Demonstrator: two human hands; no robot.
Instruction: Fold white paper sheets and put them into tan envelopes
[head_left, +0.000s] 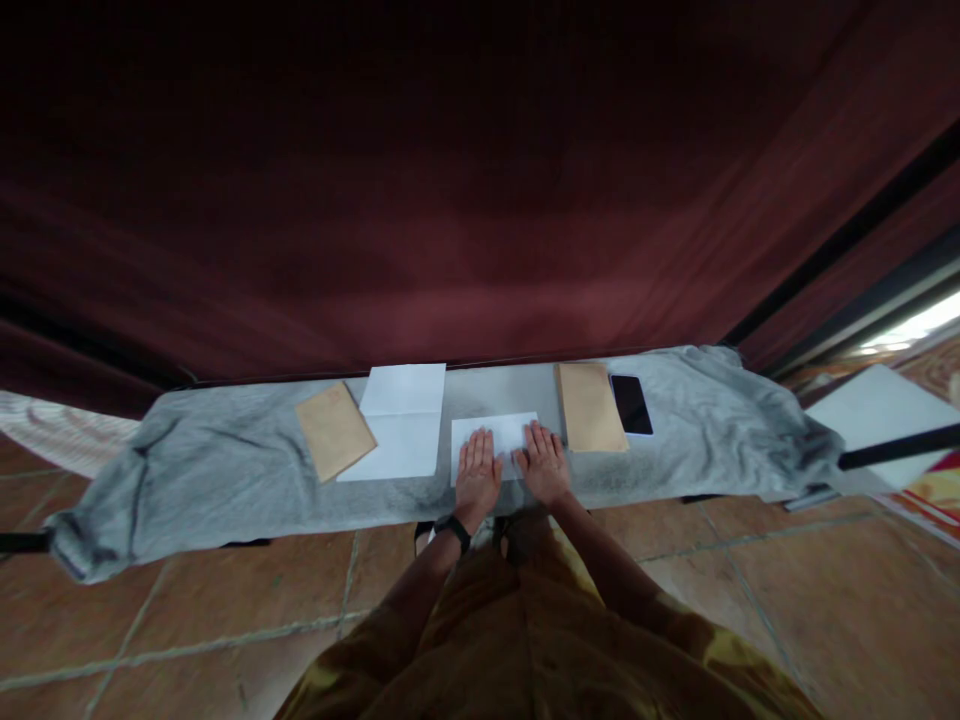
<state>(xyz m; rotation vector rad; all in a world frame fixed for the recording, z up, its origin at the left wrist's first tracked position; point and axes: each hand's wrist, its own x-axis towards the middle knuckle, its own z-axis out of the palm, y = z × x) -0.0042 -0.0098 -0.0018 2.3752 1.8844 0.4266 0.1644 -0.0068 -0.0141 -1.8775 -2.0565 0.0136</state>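
A folded white sheet of paper [495, 428] lies in front of me on the grey cloth. My left hand [478, 475] rests flat on its left part, fingers stretched out, a dark band on the wrist. Over the right end of the same paper my right hand [545, 465] is spread flat, fingers pointing away from me. Neither hand grips anything. To the left is a larger white sheet [403, 440] with a crease across it. Just right of my right hand sits a stack of brown envelopes [592, 408].
Another brown envelope [335, 430] overlaps the creased sheet's left edge. A dark-screened phone [631, 405] lies beside the right-hand stack. The wrinkled grey cloth [225, 470] covers a narrow surface, backed by a dark red curtain [480, 250]. Tiled floor [247, 600] shows below.
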